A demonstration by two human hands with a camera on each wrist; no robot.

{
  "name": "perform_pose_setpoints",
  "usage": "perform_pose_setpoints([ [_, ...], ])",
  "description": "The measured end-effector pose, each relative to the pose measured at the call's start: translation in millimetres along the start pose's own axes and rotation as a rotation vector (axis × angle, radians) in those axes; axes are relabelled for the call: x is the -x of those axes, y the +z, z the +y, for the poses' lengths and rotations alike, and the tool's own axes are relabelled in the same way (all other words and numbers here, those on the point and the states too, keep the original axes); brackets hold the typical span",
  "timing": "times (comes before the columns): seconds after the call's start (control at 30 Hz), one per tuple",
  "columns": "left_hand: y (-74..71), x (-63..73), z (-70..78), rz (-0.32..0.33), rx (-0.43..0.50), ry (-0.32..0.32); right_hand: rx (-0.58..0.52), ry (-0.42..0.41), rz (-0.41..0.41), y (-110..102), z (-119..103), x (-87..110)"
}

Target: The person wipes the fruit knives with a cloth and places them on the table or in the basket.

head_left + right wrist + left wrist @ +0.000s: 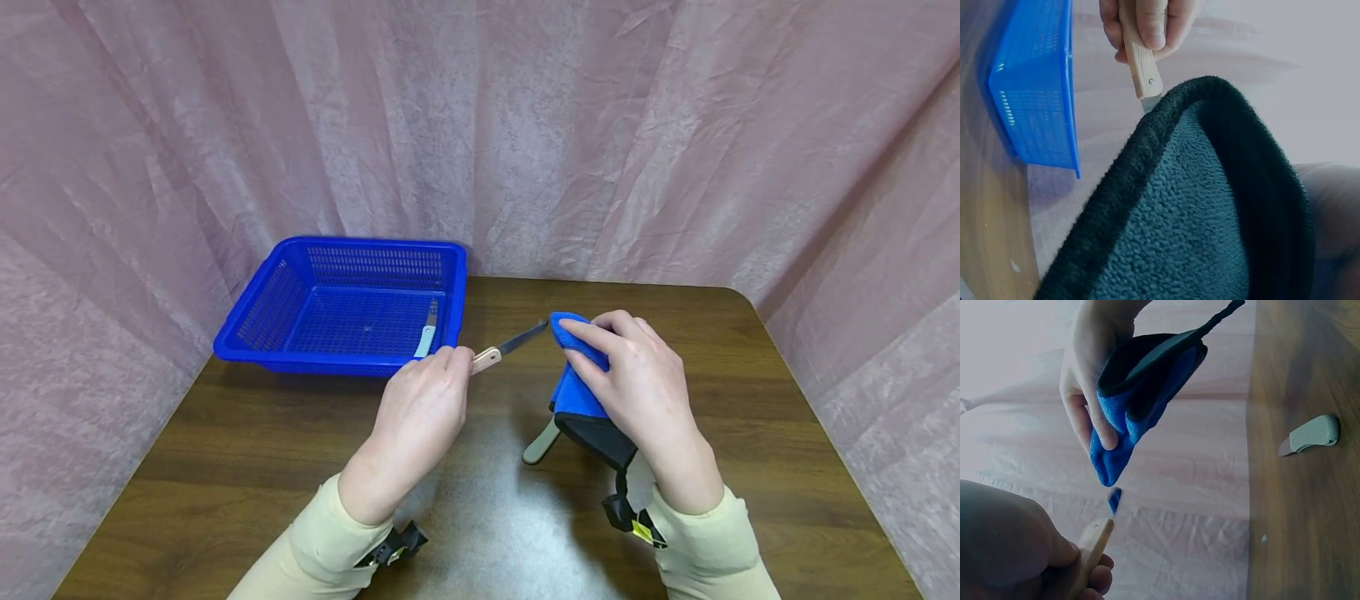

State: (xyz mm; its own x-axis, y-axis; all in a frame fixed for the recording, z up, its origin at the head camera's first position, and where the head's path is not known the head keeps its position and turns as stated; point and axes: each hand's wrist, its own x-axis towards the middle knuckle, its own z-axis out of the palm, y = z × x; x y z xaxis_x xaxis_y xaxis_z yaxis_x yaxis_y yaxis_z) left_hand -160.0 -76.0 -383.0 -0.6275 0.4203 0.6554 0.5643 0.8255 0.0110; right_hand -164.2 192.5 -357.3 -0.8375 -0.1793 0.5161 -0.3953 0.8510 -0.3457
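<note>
Two bare hands work over a brown wood-grain worktop, and I follow them through the head and wrist views. I see the fingers of the left hand curled round the pale wooden handle of a knife with a narrow metal blade, held raised and aimed at the other hand. The fingers of the right hand pinch a folded bright-blue cloth with black edging, also off the surface. The blade's tip sits just beside the cloth's upper end; I cannot be sure whether they touch.

I judge the step in hand to be wiping this blade. To my eye, the next move calls for folding the cloth over the metal and drawing it along, with the fingertips kept off the edge.

Around this, I have a blue plastic mesh basket close to the left hand, its near right corner partly hidden by that hand. A small pale-blue-handled metal utensil lies inside, by the right wall. Another utensil with a grey-green handle rests on the worktop; from the head view, the cloth covers its far end.
</note>
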Motion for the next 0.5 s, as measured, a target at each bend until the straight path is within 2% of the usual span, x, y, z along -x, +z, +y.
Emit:
perform_pose_setpoints([
  [0.2, 0.7, -0.5, 0.5, 0.011, 0.024, -0.006, -0.006, -0.032, 0.018, 1.0, -1.3, 0.7],
  [0.5, -1.4, 0.6, 0.1, -0.071, 0.073, -0.027, -0.023, -0.062, 0.042, 1.9, -6.0, 1.5],
])
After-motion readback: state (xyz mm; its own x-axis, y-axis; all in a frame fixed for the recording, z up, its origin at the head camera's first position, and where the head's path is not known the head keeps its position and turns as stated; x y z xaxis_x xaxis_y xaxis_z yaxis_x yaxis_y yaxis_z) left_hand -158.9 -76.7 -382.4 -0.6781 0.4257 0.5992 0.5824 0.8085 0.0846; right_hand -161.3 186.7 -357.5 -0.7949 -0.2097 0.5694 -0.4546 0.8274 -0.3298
